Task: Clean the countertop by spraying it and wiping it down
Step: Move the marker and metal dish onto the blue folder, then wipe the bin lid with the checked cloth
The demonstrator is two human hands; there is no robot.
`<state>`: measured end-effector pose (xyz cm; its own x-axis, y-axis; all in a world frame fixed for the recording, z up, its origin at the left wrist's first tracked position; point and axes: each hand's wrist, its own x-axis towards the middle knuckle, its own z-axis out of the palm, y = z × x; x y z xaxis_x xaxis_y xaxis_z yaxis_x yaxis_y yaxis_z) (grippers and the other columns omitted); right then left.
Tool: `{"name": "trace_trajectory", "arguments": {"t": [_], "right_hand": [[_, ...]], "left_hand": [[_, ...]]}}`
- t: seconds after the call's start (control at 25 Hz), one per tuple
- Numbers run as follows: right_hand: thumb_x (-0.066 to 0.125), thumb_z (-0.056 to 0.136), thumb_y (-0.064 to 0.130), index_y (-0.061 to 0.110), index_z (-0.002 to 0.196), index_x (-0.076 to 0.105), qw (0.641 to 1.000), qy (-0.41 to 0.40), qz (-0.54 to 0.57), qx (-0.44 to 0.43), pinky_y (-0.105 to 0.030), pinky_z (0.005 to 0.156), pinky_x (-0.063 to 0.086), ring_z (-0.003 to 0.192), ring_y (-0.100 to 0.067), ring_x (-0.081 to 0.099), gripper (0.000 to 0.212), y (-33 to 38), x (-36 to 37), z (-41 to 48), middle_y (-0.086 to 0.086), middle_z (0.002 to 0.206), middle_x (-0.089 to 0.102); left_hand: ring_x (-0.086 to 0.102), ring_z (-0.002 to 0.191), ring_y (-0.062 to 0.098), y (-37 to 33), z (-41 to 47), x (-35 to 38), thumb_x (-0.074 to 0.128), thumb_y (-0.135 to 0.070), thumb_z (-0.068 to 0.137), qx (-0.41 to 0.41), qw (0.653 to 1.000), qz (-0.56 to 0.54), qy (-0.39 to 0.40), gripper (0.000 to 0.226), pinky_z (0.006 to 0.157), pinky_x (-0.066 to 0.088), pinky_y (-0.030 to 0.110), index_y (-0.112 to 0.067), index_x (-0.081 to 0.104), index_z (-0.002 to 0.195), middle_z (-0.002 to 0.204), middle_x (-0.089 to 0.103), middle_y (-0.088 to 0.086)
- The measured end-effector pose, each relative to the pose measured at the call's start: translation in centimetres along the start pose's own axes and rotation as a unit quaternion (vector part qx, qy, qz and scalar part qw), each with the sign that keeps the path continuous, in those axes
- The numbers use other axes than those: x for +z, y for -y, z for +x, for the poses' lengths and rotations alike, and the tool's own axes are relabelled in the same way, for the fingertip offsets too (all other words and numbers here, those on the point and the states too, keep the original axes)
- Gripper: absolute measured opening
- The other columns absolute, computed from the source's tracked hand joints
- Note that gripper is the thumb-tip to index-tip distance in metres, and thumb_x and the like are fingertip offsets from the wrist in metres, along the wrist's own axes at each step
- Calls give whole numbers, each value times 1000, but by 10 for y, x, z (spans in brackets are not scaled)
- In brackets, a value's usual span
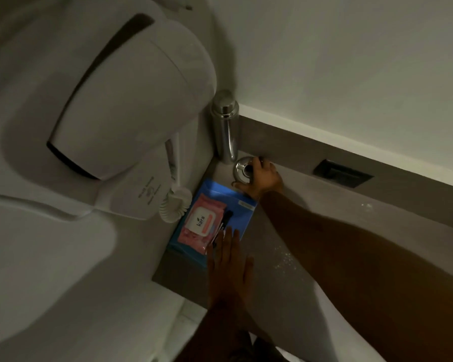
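The grey countertop (293, 231) runs along the wall in dim light, with white droplets or specks on it near my right forearm. In the back corner my right hand (262, 178) is closed around a round shiny steel container (242, 169). My left hand (229, 259) lies flat with the fingers stretched out, its fingertips at the near edge of a blue pouch (220, 202). A pink wipes pack (200, 222) and a dark pen-like item lie on the pouch. I see no spray bottle or cloth.
A tall steel bottle (224, 126) stands in the corner behind the round container. A white wall-mounted hair dryer (120, 100) with a coiled cord (174, 205) overhangs the counter's left end. A dark socket plate (343, 173) sits in the grey backsplash.
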<state>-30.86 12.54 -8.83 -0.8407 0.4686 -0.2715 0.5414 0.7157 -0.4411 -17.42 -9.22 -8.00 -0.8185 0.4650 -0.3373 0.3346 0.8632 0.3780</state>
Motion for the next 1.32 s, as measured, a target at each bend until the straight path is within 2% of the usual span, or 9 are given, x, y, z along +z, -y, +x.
{"name": "trace_trajectory", "arguments": {"t": [0.2,0.36,0.44,0.56,0.84,0.92,1.08,1.2,1.32], "right_hand": [[59,96,61,18,160,35,998,-51,4,39,-47,129,18,159,-28,22,80,-58,-24,-81,-12,171,24],[35,102,66,26,167,12,989,-42,-67,125,-54,132,1,163,-26,0,80,-135,-36,-182,-5,177,1],[30,102,65,26,167,6,980,-49,-89,173,-55,131,-2,163,-26,-4,80,-168,-46,-230,-4,177,-4],[32,103,65,26,168,10,964,-71,-86,243,-55,131,-3,164,-26,-2,79,-199,-58,-280,-6,177,-1],[32,104,62,27,167,16,931,-120,-60,340,-54,128,-6,164,-24,-2,74,-233,-88,-370,-6,177,2],[27,103,65,29,166,17,915,-140,-54,374,-52,129,-6,164,-23,-1,73,-242,-91,-393,-4,177,2],[29,105,63,30,164,21,897,-150,-9,415,-48,131,3,164,-20,3,69,-270,-88,-432,-1,176,6],[38,106,56,26,162,30,891,-160,32,423,-44,132,15,161,-22,16,64,-298,-94,-442,-3,174,18],[46,107,47,20,158,41,885,-180,57,426,-39,128,25,156,-27,30,58,-336,-112,-434,-7,171,27]], "left_hand": [[-7,158,26,-14,9,-3,23,-58,102,52,995,74,48,73,127,5,51,-23,-4,161,168,-13,6],[17,156,26,-70,18,-8,24,-55,100,138,986,94,8,69,125,19,53,-17,32,157,167,24,10],[9,157,26,-103,19,-5,14,-58,98,160,979,128,8,73,126,13,53,-18,19,160,169,14,8],[4,157,25,-135,13,8,9,-60,96,194,967,165,6,76,127,7,51,-19,12,160,170,9,7],[46,142,33,-192,-49,23,23,-52,88,328,934,133,41,77,121,16,42,-9,56,143,151,52,13],[52,137,34,-197,-58,27,15,-54,95,348,925,138,61,79,119,19,42,-8,60,139,147,56,13],[49,141,31,-194,-64,47,-11,-61,94,353,919,165,65,96,116,25,49,-10,53,144,152,50,9],[45,143,30,-187,-65,59,-7,-60,96,361,912,180,78,90,116,35,54,-9,46,147,155,46,9],[50,139,37,-181,-65,67,4,-58,99,371,906,188,85,85,114,36,57,-6,55,143,150,52,16]]}}
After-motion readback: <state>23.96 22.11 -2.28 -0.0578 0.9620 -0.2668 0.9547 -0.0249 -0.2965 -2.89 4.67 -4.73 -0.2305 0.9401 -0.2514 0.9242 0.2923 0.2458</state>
